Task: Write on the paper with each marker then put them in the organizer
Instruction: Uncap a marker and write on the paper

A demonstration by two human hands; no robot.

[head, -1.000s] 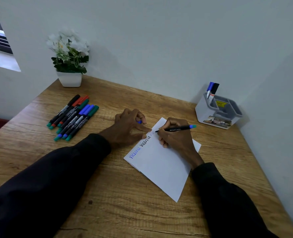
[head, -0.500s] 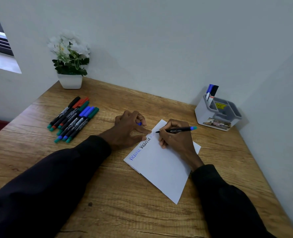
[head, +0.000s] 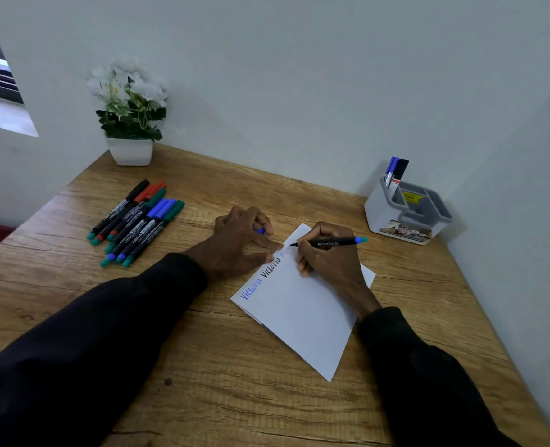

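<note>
A white paper (head: 302, 311) lies on the wooden desk (head: 222, 375), with a word in blue, the same word in black and a fainter third one along its upper left edge. My right hand (head: 328, 256) grips a black marker (head: 331, 242) with a blue end, its tip touching the paper near the top corner. My left hand (head: 241, 240) presses the paper's edge with its fingertips and holds a blue marker cap (head: 260, 231). Several capped markers (head: 138, 221) lie side by side at the left. The grey organizer (head: 407, 211) at the back right holds two markers (head: 395, 171).
A white pot of white flowers (head: 130, 124) stands at the desk's back left corner. Walls close the desk at the back and right. A window ledge (head: 2, 114) shows at the far left.
The marker tip has crept a little along the paper's top edge as the third word grows. My left hand has stayed in place.
</note>
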